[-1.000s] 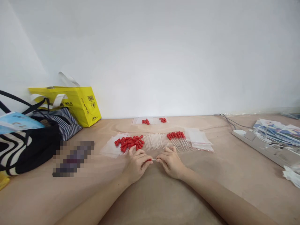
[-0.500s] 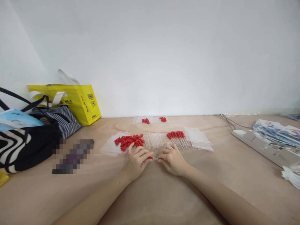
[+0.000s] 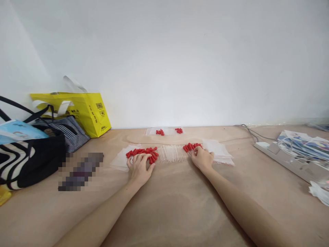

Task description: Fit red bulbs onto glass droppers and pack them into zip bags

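Red rubbery-looking bulbs lie in a loose pile on the wooden table, partly over a fan of flat clear plastic bags. The person's left hand reaches over the near side of the pile, its fingers curved and parted, the thumb standing away from them beside the nearest bulbs; the fingertips touch or nearly touch the pile, and whether one of them has hold of a bulb cannot be told. Right of the pile, slender clear tubes lie side by side in a row. Next to these is a group of red-tipped tubes, where the right hand has its thumb and forefinger drawn close together; what lies between them is too small to make out, and the hand hides most of the stems.

More flat bags lie just beyond the right hand. Near the wall, a clear bag shows two small red clusters and pale thin pieces, though whether all are inside it is unclear.

At the left, a black tote, cut off by the picture's edge, holds a blue packet. Behind it are a striped pouch and an upright yellow bag, contents hidden. A dark object is pixelated beyond recognition.
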Demonstrator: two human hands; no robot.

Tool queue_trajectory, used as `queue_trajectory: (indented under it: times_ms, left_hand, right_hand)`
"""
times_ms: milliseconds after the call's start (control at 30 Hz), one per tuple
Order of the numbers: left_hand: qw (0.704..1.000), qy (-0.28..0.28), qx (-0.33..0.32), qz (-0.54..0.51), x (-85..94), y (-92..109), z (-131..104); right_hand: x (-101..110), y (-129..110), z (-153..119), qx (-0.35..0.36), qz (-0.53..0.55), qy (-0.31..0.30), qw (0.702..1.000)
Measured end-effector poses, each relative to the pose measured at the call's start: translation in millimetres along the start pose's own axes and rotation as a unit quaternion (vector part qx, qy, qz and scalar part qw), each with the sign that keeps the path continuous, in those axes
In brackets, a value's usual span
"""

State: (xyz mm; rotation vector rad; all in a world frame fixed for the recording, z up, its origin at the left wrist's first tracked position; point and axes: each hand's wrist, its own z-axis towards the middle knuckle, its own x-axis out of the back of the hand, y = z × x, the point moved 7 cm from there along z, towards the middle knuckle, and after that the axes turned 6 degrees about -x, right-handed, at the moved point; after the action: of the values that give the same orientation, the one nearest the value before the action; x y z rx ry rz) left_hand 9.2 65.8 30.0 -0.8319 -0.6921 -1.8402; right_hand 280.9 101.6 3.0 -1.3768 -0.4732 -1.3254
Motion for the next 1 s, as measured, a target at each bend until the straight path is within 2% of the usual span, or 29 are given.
queue_trajectory:
  times_ms: [100, 200, 300, 400, 633, 767, 900, 1000]
  left_hand:
    - [1.0, -0.012, 0.001, 0.016, -1.6, -1.0, 0.4]
    - [0.999, -0.006, -0.005, 0.038, -1.8, -1.1, 2.0]
    - [0.998, 0.003, -0.003, 0.064, -1.4, -3.0, 4.2]
    - [0.996, 0.007, -0.007, 0.086, -1.2, -4.0, 5.7]
    - [0.993, 0.034, -0.038, 0.104, 11.6, 2.3, 1.4]
    - [0.995, 0.055, -0.064, 0.057, 24.4, 15.5, -5.2]
    - [0.987, -0.009, -0.154, -0.044, 20.1, 39.6, -11.4]
    - [0.981, -0.043, -0.17, -0.08, 15.7, 46.4, -13.9]
  right_hand:
    - [-2.2, -0.6, 0.2, -0.004, -0.003, -0.005, 1.0]
    - [1.4, -4.3, -1.6, 0.012, 0.002, 0.019, 1.0]
    - [4.4, -15.2, -6.7, 0.05, 0.0, 0.034, 0.998]
    - [1.4, -28.2, -10.9, 0.075, -0.025, 0.018, 0.997]
    - [-12.7, -40.5, -2.1, 0.038, -0.067, -0.034, 0.996]
    - [-16.7, -42.6, 3.7, 0.017, -0.07, -0.046, 0.996]
    - [-18.5, -42.9, 5.7, 0.009, -0.065, -0.053, 0.996]
    - [-17.6, -43.5, 6.5, 0.012, -0.059, -0.052, 0.997]
